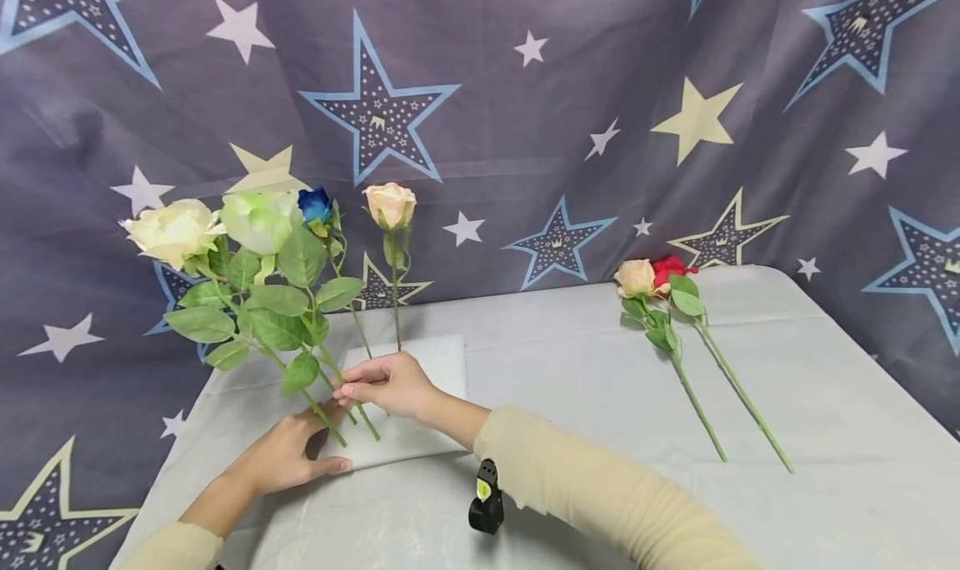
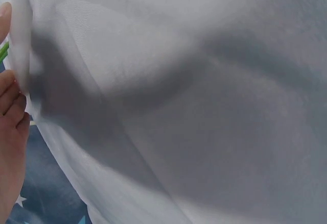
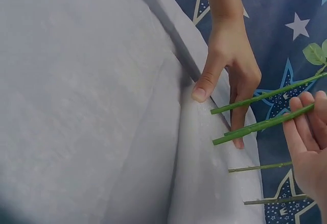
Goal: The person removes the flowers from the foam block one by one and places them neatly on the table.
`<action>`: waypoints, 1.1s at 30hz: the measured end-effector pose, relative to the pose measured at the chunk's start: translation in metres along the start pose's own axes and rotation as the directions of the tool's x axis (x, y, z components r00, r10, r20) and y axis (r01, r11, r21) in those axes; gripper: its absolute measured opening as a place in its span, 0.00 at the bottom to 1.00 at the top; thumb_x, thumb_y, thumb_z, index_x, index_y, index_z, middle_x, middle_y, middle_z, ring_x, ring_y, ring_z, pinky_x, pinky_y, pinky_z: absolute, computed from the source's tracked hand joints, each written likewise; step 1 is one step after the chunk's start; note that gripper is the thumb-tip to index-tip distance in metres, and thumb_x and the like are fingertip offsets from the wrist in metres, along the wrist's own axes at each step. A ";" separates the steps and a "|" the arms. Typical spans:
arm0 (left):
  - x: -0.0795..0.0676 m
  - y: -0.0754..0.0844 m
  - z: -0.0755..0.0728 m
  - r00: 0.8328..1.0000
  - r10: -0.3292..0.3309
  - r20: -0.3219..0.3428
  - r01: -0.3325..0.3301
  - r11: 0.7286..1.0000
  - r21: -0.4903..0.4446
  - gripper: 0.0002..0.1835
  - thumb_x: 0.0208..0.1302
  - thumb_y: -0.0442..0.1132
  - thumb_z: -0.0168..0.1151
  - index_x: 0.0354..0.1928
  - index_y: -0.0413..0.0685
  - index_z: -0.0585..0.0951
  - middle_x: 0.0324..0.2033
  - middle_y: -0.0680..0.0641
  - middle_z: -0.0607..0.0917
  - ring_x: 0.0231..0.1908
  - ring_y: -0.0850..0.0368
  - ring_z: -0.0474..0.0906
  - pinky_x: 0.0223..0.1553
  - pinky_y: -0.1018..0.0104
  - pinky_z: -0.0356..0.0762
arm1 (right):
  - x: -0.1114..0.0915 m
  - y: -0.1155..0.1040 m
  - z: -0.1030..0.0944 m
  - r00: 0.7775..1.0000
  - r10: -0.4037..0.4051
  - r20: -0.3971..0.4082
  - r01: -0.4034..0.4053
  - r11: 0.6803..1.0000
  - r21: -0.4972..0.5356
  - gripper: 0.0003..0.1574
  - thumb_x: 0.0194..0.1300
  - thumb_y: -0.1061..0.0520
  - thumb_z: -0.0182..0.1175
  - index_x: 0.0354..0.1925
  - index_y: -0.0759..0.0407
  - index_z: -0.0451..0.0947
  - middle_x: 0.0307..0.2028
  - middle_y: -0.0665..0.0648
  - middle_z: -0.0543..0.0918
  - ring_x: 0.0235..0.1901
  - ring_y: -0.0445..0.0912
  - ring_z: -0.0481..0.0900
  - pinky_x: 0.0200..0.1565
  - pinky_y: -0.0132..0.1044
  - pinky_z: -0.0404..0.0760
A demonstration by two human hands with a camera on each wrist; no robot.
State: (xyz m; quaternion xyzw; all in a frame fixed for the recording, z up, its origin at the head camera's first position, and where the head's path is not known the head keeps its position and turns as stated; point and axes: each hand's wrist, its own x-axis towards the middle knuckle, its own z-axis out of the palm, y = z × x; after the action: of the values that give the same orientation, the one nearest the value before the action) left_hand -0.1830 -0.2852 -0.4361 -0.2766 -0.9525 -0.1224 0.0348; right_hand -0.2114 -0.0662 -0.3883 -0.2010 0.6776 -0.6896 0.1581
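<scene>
In the head view my right hand [image 1: 393, 384] pinches a green stem [image 1: 366, 420] among the leafy stems of a cream rose [image 1: 176, 230] and a pale green-white rose [image 1: 260, 222]. The stem ends hang over a white foam block [image 1: 438, 378]. My left hand [image 1: 281, 449] rests at the block's near left corner, thumb spread along the front and fingers reaching over the left side. A blue rose [image 1: 315, 205] and a peach rose [image 1: 390, 206] stand upright on thin stems at the block's far part. In the right wrist view, several stems [image 3: 271, 122] angle toward the block.
A second peach rose [image 1: 636, 278] and a red rose [image 1: 669, 272] lie on the grey-white tablecloth [image 1: 570, 370] at the right. Behind the table hangs a star-patterned cloth [image 1: 480, 120]. A black device [image 1: 486, 499] is strapped at my right wrist.
</scene>
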 end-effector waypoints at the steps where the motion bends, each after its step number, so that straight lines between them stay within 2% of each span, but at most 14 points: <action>1: 0.000 0.000 0.000 1.000 -0.001 0.003 0.001 1.000 -0.004 0.42 0.49 0.62 0.70 0.60 0.39 0.77 0.60 0.39 0.79 0.58 0.41 0.77 0.57 0.46 0.76 | 0.000 -0.001 0.000 1.000 -0.005 -0.009 0.005 1.000 0.001 0.14 0.63 0.64 0.62 0.45 0.70 0.82 0.42 0.68 0.86 0.44 0.59 0.86 0.45 0.32 0.86; 9: -0.001 0.001 0.000 1.000 0.016 0.016 -0.015 1.000 -0.019 0.44 0.50 0.63 0.69 0.63 0.40 0.74 0.62 0.38 0.77 0.59 0.40 0.76 0.58 0.46 0.75 | 0.000 -0.009 -0.006 0.996 -0.015 -0.085 0.011 0.999 -0.054 0.13 0.60 0.62 0.65 0.43 0.67 0.84 0.43 0.64 0.87 0.44 0.54 0.87 0.40 0.25 0.85; 16: 0.000 0.001 0.000 0.999 -0.016 0.050 0.017 1.000 -0.022 0.45 0.51 0.66 0.66 0.61 0.38 0.75 0.62 0.38 0.77 0.61 0.40 0.75 0.60 0.46 0.74 | -0.004 -0.017 -0.018 0.995 0.016 -0.103 -0.015 1.000 0.010 0.14 0.60 0.61 0.65 0.45 0.65 0.84 0.44 0.64 0.87 0.43 0.54 0.87 0.40 0.30 0.87; 20: 0.001 0.000 0.000 0.998 -0.012 0.056 0.013 1.000 -0.013 0.45 0.51 0.66 0.66 0.62 0.39 0.75 0.62 0.38 0.76 0.61 0.40 0.75 0.60 0.46 0.74 | -0.008 -0.018 -0.027 0.994 0.011 -0.108 -0.008 1.000 0.027 0.15 0.60 0.62 0.65 0.46 0.67 0.84 0.44 0.66 0.86 0.42 0.55 0.87 0.41 0.32 0.87; 26: 0.001 0.001 -0.002 0.999 0.013 0.035 -0.013 1.000 0.003 0.45 0.51 0.65 0.66 0.65 0.43 0.72 0.64 0.40 0.74 0.61 0.39 0.75 0.60 0.45 0.74 | -0.016 -0.019 -0.044 0.992 0.012 -0.126 -0.012 1.000 -0.004 0.15 0.59 0.63 0.66 0.45 0.68 0.83 0.43 0.68 0.86 0.39 0.52 0.89 0.40 0.33 0.88; 33: 0.000 0.002 -0.002 1.000 0.022 0.019 -0.022 1.000 0.011 0.46 0.50 0.64 0.68 0.65 0.41 0.72 0.64 0.38 0.75 0.60 0.38 0.75 0.60 0.45 0.73 | -0.026 -0.019 -0.061 0.990 0.039 -0.138 -0.031 0.998 0.060 0.16 0.58 0.68 0.65 0.45 0.73 0.82 0.45 0.71 0.84 0.36 0.50 0.89 0.42 0.38 0.88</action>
State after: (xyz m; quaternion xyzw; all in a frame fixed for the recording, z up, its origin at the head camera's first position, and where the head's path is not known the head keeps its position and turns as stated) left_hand -0.1823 -0.2838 -0.4338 -0.2879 -0.9504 -0.1139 0.0288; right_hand -0.2173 0.0003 -0.3707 -0.1359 0.6700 -0.7184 0.1286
